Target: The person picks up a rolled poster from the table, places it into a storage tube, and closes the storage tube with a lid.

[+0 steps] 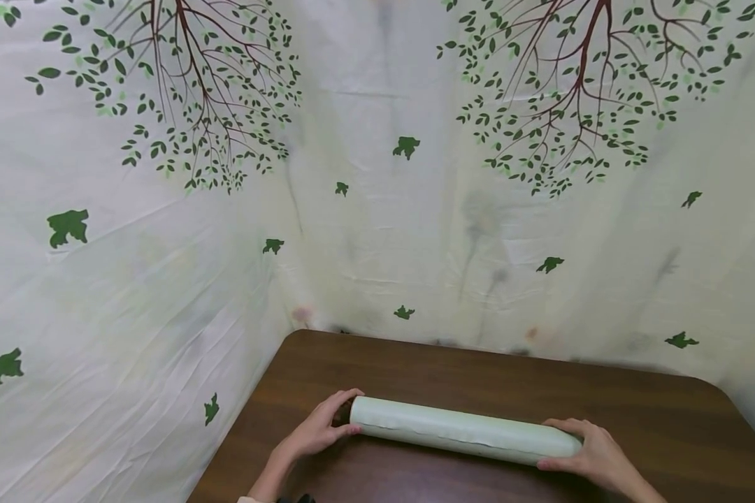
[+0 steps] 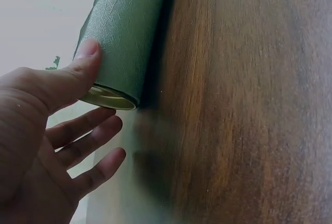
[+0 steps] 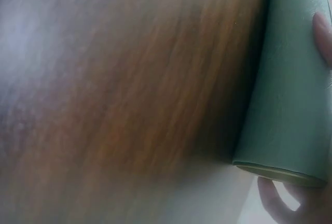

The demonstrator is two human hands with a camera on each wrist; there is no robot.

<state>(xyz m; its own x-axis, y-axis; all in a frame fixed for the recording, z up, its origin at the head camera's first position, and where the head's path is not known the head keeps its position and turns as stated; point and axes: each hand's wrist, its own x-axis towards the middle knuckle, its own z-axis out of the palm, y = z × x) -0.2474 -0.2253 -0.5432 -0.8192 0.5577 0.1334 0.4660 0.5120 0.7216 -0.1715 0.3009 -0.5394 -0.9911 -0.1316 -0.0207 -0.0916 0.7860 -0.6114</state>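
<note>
A rolled-up pale green mat (image 1: 465, 429) lies lengthwise from left to right on the brown wooden table, one loose edge running along its front side. My left hand (image 1: 317, 427) holds the left end, thumb on the near side and a finger over the far side. The left wrist view has the thumb (image 2: 88, 60) on the textured surface, with other fingers spread below the hollow end. At the right end, my right hand (image 1: 594, 455) grips the roll between thumb and fingers. Much of that hand lies outside the right wrist view, where the roll's open end (image 3: 280, 175) shows.
The wood-grained table (image 1: 478, 363) has rounded back corners. White curtains (image 1: 377, 230) printed with trees and green leaves hang behind it and along its left side. A dark object at the left sleeve shows at the bottom edge of the head view.
</note>
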